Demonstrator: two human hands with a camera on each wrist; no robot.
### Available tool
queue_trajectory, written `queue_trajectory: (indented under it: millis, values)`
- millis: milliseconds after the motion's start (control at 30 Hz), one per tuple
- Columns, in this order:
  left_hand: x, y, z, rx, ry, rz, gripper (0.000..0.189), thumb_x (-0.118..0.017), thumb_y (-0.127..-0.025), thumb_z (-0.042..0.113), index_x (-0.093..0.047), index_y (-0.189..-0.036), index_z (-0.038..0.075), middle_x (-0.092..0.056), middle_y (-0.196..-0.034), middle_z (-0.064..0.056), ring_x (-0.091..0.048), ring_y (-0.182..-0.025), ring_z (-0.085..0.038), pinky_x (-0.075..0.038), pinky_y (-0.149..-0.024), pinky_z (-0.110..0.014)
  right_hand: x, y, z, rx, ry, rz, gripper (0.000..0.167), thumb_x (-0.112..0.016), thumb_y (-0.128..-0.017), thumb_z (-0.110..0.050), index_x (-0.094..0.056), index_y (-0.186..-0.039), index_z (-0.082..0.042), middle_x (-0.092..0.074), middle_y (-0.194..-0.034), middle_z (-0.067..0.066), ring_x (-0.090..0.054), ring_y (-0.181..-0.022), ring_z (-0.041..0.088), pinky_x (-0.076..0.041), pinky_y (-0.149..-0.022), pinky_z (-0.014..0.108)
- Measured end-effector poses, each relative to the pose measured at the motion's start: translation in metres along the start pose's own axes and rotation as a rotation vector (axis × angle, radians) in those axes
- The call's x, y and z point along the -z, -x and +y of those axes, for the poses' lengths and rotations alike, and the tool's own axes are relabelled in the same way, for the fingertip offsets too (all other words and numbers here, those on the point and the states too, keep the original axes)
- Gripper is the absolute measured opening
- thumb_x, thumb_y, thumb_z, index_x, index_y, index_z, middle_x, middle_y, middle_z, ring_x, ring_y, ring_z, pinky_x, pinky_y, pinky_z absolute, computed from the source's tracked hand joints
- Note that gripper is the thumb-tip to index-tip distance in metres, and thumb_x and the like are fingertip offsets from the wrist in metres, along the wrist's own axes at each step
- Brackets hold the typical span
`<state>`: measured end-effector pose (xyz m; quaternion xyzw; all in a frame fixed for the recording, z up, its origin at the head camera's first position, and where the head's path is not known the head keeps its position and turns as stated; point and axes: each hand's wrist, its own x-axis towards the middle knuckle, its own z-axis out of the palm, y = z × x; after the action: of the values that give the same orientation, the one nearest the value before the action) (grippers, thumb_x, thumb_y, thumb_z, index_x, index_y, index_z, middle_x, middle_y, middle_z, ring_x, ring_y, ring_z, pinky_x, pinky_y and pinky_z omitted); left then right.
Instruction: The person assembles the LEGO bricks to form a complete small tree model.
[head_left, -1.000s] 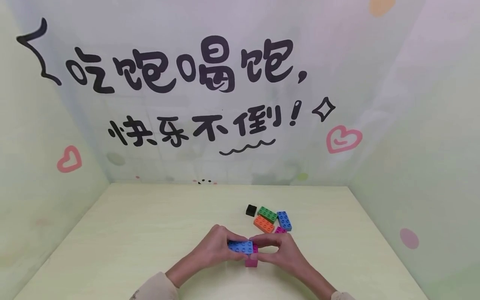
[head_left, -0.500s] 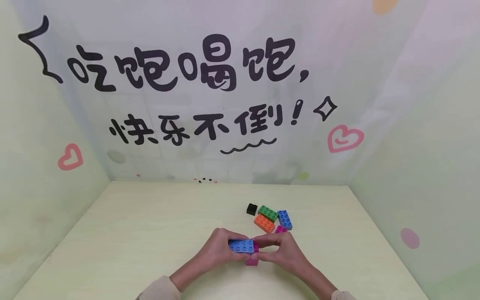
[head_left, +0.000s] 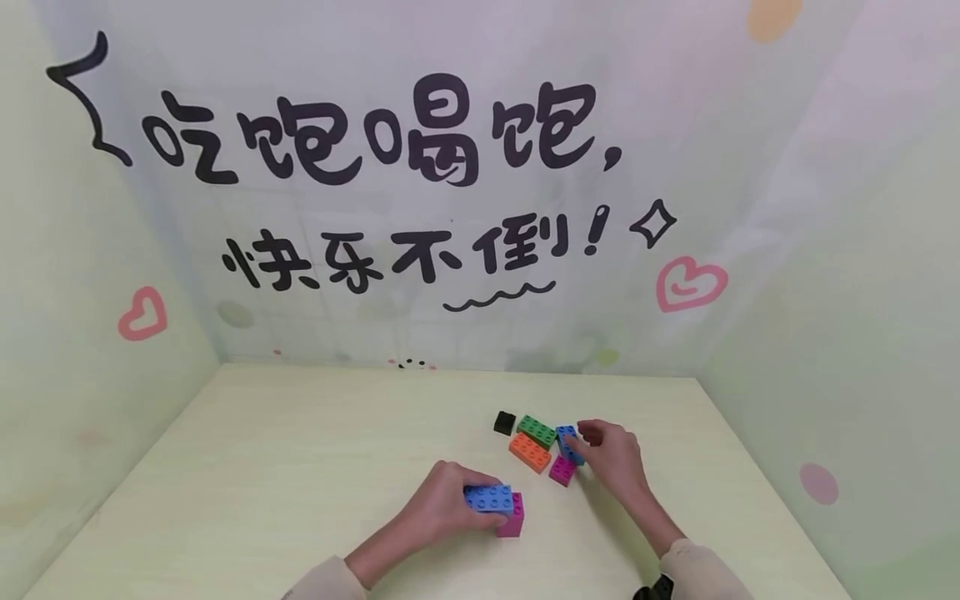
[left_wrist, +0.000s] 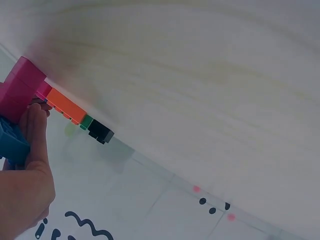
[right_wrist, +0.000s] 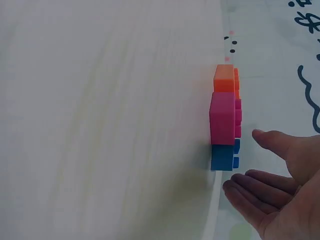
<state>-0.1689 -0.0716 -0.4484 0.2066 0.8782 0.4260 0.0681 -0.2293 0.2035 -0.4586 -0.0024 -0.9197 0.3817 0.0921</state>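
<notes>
My left hand (head_left: pixel 442 507) grips a light blue brick (head_left: pixel 491 498) between thumb and fingers. That brick sits across the top of a pink block (head_left: pixel 512 525), made of stacked bricks in the left wrist view; pink studs show beyond its right end. My right hand (head_left: pixel 618 460) hovers at a darker blue brick (head_left: pixel 564 433), thumb and fingers spread apart. In the right wrist view the fingers stand clear of this blue brick (right_wrist: pixel 221 158). A small pink brick (head_left: pixel 562 470) lies just in front of it.
An orange brick (head_left: pixel 529 452), a green brick (head_left: pixel 537 430) and a small black brick (head_left: pixel 505 422) lie close together left of the blue one. The pale tabletop (head_left: pixel 300 450) meets printed walls at the back and both sides.
My right hand has let go of the assembled bricks and moved back and right to the loose blue brick. My left hand keeps its hold, with the bricks shifted slightly right in view.
</notes>
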Motion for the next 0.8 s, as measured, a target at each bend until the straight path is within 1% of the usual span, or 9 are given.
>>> queue_trajectory:
  millis: [67,167,300,400,533,600,667,733,800]
  values:
    - [0.000,0.000,0.000,0.004,0.009,-0.007,0.048,-0.089,-0.070,0.037,-0.077,-0.108,0.011,-0.073,-0.103,0.000,-0.067,-0.093,-0.011,-0.055,-0.082,-0.032,-0.005,-0.003,0.001,-0.024,0.029,-0.012,0.045,-0.080,-0.084,-0.027,-0.069,-0.115,0.004,-0.071,-0.103,0.017,-0.068,-0.090,0.028,-0.057,-0.076,0.039]
    - [0.001,0.000,0.001,0.017,0.023,-0.015,0.047,-0.089,-0.070,0.036,-0.077,-0.109,0.011,-0.074,-0.101,0.002,-0.067,-0.093,-0.011,-0.055,-0.081,-0.031,-0.012,-0.005,0.000,-0.044,0.074,-0.003,0.045,-0.082,-0.082,-0.025,-0.069,-0.112,0.006,-0.071,-0.100,0.017,-0.067,-0.086,0.027,-0.057,-0.076,0.042]
    - [0.002,0.000,0.001,0.031,0.016,-0.016,0.046,-0.089,-0.070,0.035,-0.077,-0.109,0.013,-0.074,-0.101,0.003,-0.066,-0.091,-0.009,-0.055,-0.079,-0.029,-0.019,-0.007,-0.005,-0.062,0.119,0.012,0.045,-0.082,-0.081,-0.022,-0.069,-0.113,0.007,-0.070,-0.102,0.021,-0.066,-0.089,0.030,-0.055,-0.080,0.047]
    - [0.003,0.000,0.001,0.029,0.004,-0.013,0.045,-0.089,-0.070,0.035,-0.077,-0.108,0.014,-0.074,-0.102,0.002,-0.066,-0.091,-0.009,-0.054,-0.079,-0.029,-0.019,-0.008,-0.006,-0.071,0.106,0.013,0.044,-0.081,-0.081,-0.019,-0.068,-0.114,0.007,-0.069,-0.103,0.021,-0.065,-0.090,0.031,-0.055,-0.080,0.047]
    - [0.003,-0.001,0.002,0.028,0.014,-0.016,0.043,-0.090,-0.069,0.033,-0.078,-0.107,0.015,-0.074,-0.102,0.001,-0.065,-0.092,-0.009,-0.054,-0.080,-0.030,-0.009,-0.005,-0.001,-0.053,0.024,0.029,0.041,-0.079,-0.082,-0.016,-0.068,-0.116,0.004,-0.069,-0.105,0.018,-0.064,-0.094,0.030,-0.055,-0.081,0.045]
    - [0.003,0.000,0.003,0.026,0.024,-0.024,0.042,-0.090,-0.069,0.033,-0.078,-0.106,0.016,-0.074,-0.101,0.001,-0.065,-0.089,-0.007,-0.054,-0.080,-0.029,-0.001,0.000,0.000,-0.032,-0.029,0.035,0.040,-0.079,-0.083,-0.017,-0.068,-0.118,-0.001,-0.069,-0.109,0.015,-0.063,-0.099,0.029,-0.054,-0.083,0.044]
    - [0.003,0.000,0.003,0.025,0.031,-0.029,0.042,-0.090,-0.069,0.033,-0.078,-0.106,0.016,-0.074,-0.101,0.002,-0.063,-0.087,-0.005,-0.054,-0.079,-0.028,0.008,0.006,-0.001,0.010,-0.095,0.016,0.039,-0.079,-0.084,-0.019,-0.068,-0.120,-0.008,-0.067,-0.114,0.012,-0.061,-0.104,0.027,-0.054,-0.085,0.042]
    - [0.004,0.000,0.003,0.025,0.028,-0.031,0.042,-0.090,-0.069,0.034,-0.078,-0.106,0.016,-0.073,-0.100,0.004,-0.062,-0.086,-0.004,-0.053,-0.078,-0.028,0.016,0.013,-0.005,0.059,-0.175,-0.052,0.039,-0.080,-0.084,-0.022,-0.069,-0.121,-0.013,-0.066,-0.119,0.009,-0.061,-0.106,0.026,-0.054,-0.086,0.038]
    - [0.005,0.000,0.002,0.025,0.019,-0.027,0.042,-0.090,-0.069,0.035,-0.078,-0.106,0.017,-0.073,-0.100,0.005,-0.060,-0.086,-0.004,-0.052,-0.077,-0.028,0.021,0.021,-0.011,0.113,-0.265,-0.164,0.039,-0.080,-0.084,-0.023,-0.069,-0.121,-0.015,-0.064,-0.121,0.009,-0.061,-0.104,0.025,-0.054,-0.084,0.034]
